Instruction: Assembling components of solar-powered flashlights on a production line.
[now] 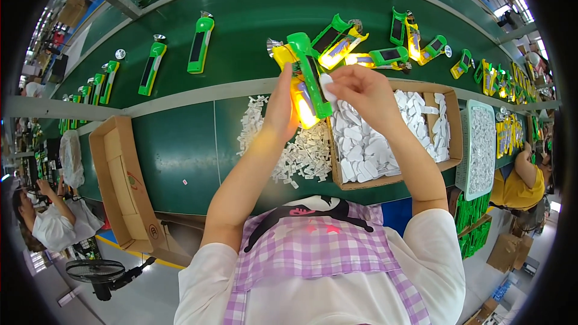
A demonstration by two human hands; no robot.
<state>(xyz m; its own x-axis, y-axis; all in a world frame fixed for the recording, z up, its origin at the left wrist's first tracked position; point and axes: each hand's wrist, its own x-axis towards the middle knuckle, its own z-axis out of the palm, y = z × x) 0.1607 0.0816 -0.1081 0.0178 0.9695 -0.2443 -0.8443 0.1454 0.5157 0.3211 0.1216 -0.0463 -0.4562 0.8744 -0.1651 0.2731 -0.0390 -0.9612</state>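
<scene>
A green and yellow flashlight (312, 75) stands upright in my left hand (279, 107), above the front rail of the bench. Its casing looks parted, and the yellow half glows at its lower end. Between the thumb and fingers of my right hand (368, 95) is a small white plastic piece (327, 87), right beside the flashlight's green half. I cannot tell whether the piece touches the casing. Just beyond, several similar flashlights (343, 43) lie with their casings apart, some lit. Below my hands spreads a pile of small white plastic parts (304, 157).
A cardboard box (457, 123) of white pieces sits under my right forearm, beside a pale green basket (480, 191) of small parts. At left are another cardboard box (124, 189) and a fan (96, 271). Closed flashlights (200, 45) line the belt's left. People work at both sides.
</scene>
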